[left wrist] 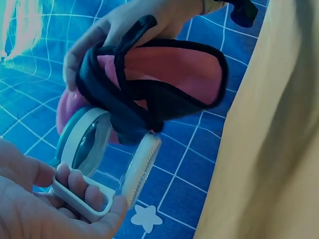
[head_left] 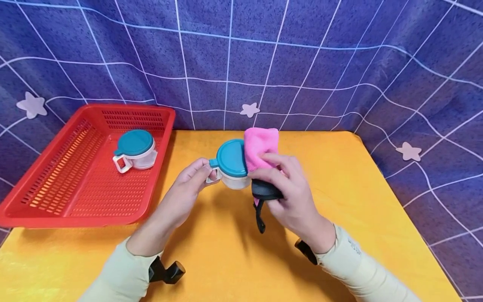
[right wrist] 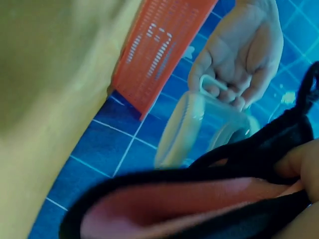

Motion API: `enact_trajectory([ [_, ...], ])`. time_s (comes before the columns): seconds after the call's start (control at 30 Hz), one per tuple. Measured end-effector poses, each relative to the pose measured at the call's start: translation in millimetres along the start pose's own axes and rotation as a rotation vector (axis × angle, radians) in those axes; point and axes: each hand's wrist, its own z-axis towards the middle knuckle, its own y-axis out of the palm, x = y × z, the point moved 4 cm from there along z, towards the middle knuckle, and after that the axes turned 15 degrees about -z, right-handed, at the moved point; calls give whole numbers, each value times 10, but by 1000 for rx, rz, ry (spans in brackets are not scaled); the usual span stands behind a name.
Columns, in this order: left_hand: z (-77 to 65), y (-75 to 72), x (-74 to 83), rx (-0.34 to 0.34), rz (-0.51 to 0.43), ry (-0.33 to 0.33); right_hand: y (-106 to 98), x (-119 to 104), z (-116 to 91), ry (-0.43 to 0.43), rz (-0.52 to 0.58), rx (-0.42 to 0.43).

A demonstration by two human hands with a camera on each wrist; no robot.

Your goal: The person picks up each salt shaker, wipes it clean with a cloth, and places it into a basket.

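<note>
Above the table, my left hand grips the white handle of a clear jar with a teal lid. In the left wrist view several fingers pass through the handle loop. My right hand holds a pink cloth with black edging and a hanging black strap, the thumb and fingers pinching its folds. The cloth lies against the right side of the jar and covers part of the lid. From the right wrist, a folded opening shows the cloth's pink lining.
A red perforated basket stands on the left of the yellow-covered table. Inside it sits a second jar with a teal lid and white handle. A blue gridded curtain with white stars rises behind the table and along its sides.
</note>
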Motion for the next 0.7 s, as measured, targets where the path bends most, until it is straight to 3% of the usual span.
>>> enact_trajectory([
  [0.27,1,65,-75,-29,113,10,136,-152,-6,-122,-258,-165],
  [0.47,-19,131,-106,-86,152,18,223,-243,13,-175,-354,-232],
  [0.7,-55,149,-122,-89,151,3,254,-258,3,-171,-405,-243],
])
